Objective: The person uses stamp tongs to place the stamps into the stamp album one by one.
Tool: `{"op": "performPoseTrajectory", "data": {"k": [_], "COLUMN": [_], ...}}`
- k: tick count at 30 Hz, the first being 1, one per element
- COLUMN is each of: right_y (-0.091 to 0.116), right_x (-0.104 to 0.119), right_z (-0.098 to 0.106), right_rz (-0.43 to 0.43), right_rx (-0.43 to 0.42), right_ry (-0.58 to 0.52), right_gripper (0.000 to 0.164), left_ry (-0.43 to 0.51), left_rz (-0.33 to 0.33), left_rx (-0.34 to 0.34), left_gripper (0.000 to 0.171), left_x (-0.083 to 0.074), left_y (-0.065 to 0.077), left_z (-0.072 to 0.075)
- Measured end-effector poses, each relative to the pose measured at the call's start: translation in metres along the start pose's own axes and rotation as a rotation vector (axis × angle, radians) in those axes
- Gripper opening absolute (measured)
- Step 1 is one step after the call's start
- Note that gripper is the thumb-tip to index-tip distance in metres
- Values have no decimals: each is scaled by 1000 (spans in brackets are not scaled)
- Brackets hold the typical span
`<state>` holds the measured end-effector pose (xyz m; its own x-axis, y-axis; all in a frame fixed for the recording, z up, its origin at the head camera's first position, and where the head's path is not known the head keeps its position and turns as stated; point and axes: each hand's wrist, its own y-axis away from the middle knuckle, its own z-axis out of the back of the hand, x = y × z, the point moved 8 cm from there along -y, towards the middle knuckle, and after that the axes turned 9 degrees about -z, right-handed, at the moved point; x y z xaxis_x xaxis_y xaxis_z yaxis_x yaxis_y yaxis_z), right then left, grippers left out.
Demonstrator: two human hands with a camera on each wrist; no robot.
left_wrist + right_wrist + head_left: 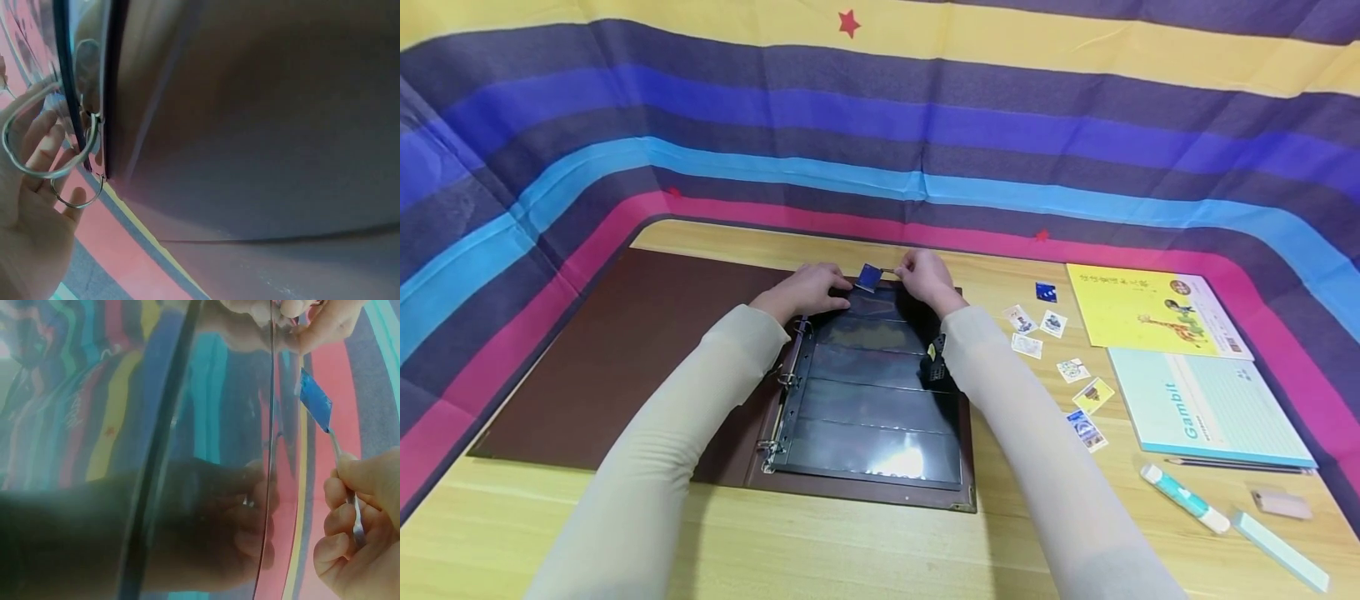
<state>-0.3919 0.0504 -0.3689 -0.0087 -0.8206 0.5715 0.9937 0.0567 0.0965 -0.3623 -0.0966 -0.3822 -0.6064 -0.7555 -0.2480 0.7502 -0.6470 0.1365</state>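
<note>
My right hand grips slim metal tweezers above the top edge of the black pocket page. At their tips is a small blue stamp, tilted, close to the page's uppermost pocket. With fingers spread, my left hand rests at the page's top left corner, fingertips beside the stamp. The page sits on metal rings in an open brown album. Clear pocket strips cross the page and reflect the right hand in the right wrist view.
Several loose stamps lie right of the album. Beyond them are a yellow booklet, a light blue notebook, pencils, a glue stick, an eraser and a pale long box. Striped cloth rises behind the table.
</note>
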Motion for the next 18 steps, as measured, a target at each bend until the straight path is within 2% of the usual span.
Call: {"op": "performPoseTrajectory", "data": {"k": [9,14,18], "right_y": [0,2,2], "right_x": [4,9,11], "right_z": [-2,-7,-10], "right_rz": [25,62,70], "right_rx": [40,73,90], "right_ry": [69,88,99], "right_gripper": [16,16,15], "left_ry": [50,92,71], "left_rz": [-20,21,40], "left_rx": [-54,-99,-94], "left_gripper": [35,33,33], "left_x": [1,7,10], "left_y": [5,7,7], "left_z": [2,4,4]}}
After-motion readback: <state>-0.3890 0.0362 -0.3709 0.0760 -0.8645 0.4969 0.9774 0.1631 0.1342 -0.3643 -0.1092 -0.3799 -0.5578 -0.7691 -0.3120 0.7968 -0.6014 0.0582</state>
